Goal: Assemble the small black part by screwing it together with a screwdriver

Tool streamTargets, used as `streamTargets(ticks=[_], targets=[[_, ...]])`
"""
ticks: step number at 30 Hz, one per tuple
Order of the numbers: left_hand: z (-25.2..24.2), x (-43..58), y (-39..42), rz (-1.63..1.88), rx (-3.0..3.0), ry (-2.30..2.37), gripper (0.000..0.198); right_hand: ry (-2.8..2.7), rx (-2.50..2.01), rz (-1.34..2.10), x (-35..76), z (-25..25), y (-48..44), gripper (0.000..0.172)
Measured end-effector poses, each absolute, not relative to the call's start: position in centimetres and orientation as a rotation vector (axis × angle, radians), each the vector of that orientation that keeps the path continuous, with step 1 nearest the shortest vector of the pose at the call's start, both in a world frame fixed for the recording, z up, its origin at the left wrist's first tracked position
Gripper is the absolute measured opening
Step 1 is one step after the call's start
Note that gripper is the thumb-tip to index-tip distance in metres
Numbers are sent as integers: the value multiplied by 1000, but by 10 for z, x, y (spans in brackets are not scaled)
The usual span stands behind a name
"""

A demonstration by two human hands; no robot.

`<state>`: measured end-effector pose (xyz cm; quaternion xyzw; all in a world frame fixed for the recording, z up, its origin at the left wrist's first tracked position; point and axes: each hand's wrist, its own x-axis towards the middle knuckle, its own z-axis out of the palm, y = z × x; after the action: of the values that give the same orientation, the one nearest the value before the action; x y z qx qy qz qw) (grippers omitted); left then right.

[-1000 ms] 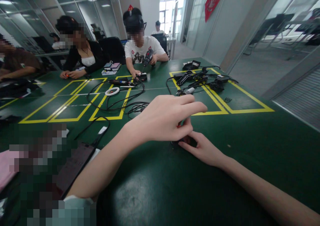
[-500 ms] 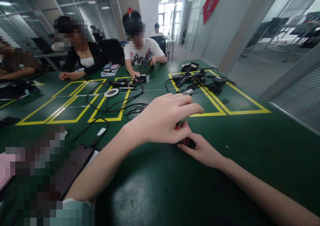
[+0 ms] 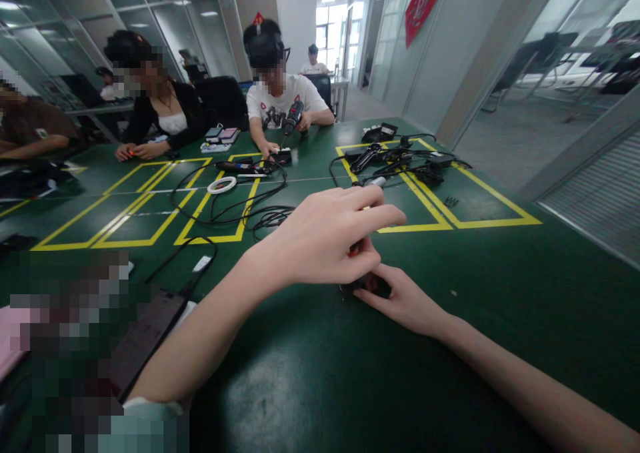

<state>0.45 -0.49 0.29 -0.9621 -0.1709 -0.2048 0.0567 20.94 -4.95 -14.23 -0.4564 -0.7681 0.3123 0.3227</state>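
Note:
My left hand is arched over my right, its fingers curled and closed. A red and black piece shows in part beneath its fingers; most of it is hidden, so its kind is unclear. Lower down, my right hand rests at the table surface with thumb and fingers around a small dark, glossy part. My left hand covers much of that part. Just beyond my left knuckles, a grey rounded end sticks out; whether it belongs to the held piece cannot be told.
Black cables and devices lie on the green table at the back right. A looped cable and white tape ring are left of centre. Across the table a person holds a power drill. A dark flat device lies by my left forearm.
Both hands keep nearly the same pose; the view has shifted very slightly. My left fingers sit a touch differently over the red and black piece.

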Motion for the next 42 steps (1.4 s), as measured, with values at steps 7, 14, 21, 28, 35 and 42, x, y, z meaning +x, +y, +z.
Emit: streamTargets(ticks=[7,14,21,28,35,42], targets=[[1,3,-5,-635,-2885,-595,34,-2069,-1148,780,210,-142,-50,28],[4,5,-5,-641,-2921,-499,32,-2044,-1097,775,209,-143,-51,15],[2,4,-4,-640,-2906,-521,31,-2022,-1231,799,208,-142,-51,22],[1,6,-4,-672,-2880,-479,34,-1987,-1258,784,207,-144,-49,21],[-3,7,-3,-692,-2921,-498,27,-2019,-1211,812,208,-146,-49,27],[-4,13,-7,-694,-2944,-467,34,-2053,-1202,810,209,-149,-49,18]])
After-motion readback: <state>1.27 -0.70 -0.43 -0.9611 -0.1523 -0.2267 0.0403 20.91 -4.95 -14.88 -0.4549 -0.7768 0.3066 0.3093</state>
